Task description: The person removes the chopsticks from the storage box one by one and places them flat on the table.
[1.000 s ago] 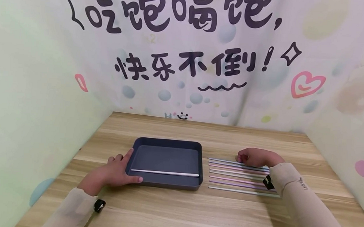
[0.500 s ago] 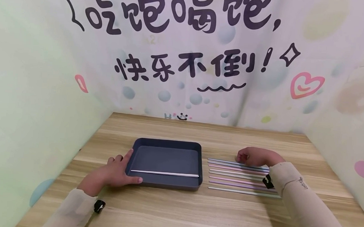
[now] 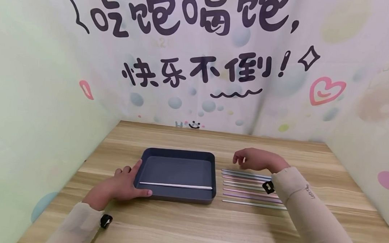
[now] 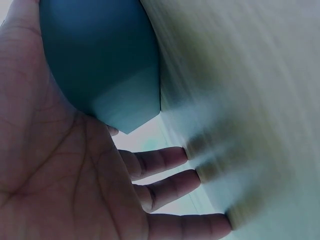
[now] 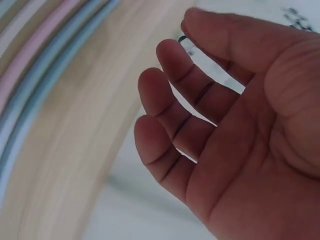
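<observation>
My left hand rests on the near left corner of a dark rectangular tray, thumb over the front rim and index finger along the left side. In the left wrist view the tray's wall lies against the palm side, and the other fingers stretch straight to the table. A pale chopstick lies lengthwise in the tray. My right hand hovers beyond a row of coloured chopsticks, its fingers loosely bent around nothing. A blue chopstick is the closest to it; my forearm hides the row's right ends.
The row right of the tray includes a pink chopstick and, nearest me, a pale green chopstick. All lie roughly parallel on the wooden table. A printed curtain hangs behind the table, with pale walls on both sides.
My right hand has moved left and away from me, off the far chopsticks, and its fingers have loosened. The left hand, the tray and the chopsticks have stayed in place.
</observation>
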`<move>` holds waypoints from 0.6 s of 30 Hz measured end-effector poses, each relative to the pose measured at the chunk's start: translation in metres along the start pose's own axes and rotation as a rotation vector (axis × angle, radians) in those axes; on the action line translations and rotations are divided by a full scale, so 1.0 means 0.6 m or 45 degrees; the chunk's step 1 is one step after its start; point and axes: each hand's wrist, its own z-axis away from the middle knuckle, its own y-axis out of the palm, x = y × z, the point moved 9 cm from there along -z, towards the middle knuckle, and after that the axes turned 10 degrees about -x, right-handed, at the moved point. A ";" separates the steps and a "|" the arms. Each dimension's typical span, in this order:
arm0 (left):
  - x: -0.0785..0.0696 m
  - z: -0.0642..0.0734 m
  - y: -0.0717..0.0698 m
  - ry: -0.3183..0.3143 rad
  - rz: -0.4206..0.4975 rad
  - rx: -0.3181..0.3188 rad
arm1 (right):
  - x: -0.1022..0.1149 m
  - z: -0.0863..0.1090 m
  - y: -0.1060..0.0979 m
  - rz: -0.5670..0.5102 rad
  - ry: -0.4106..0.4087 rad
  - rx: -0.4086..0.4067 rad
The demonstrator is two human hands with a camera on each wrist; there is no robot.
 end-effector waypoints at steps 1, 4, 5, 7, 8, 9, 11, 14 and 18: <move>0.000 0.000 0.000 -0.001 -0.002 0.001 | 0.010 -0.004 -0.001 -0.002 -0.015 -0.001; 0.001 -0.001 0.000 -0.004 -0.002 0.001 | 0.038 -0.016 -0.002 -0.010 -0.075 0.003; 0.001 -0.001 0.000 -0.004 -0.001 0.001 | 0.047 -0.019 -0.001 -0.016 -0.089 0.005; 0.000 -0.001 0.000 -0.001 0.004 -0.002 | 0.063 -0.026 -0.001 -0.038 -0.121 0.006; -0.001 -0.002 0.000 0.002 0.007 -0.004 | 0.071 -0.029 -0.001 -0.049 -0.132 0.008; -0.001 -0.002 -0.001 0.004 0.009 -0.006 | 0.078 -0.032 0.000 -0.061 -0.136 0.009; -0.002 -0.002 -0.001 0.009 0.016 -0.007 | 0.093 -0.038 0.002 -0.081 -0.154 0.009; -0.002 -0.001 -0.001 0.010 0.020 -0.011 | 0.117 -0.047 0.007 -0.081 -0.187 -0.001; -0.001 -0.001 -0.002 0.011 0.012 -0.010 | 0.149 -0.062 0.023 -0.060 -0.212 0.008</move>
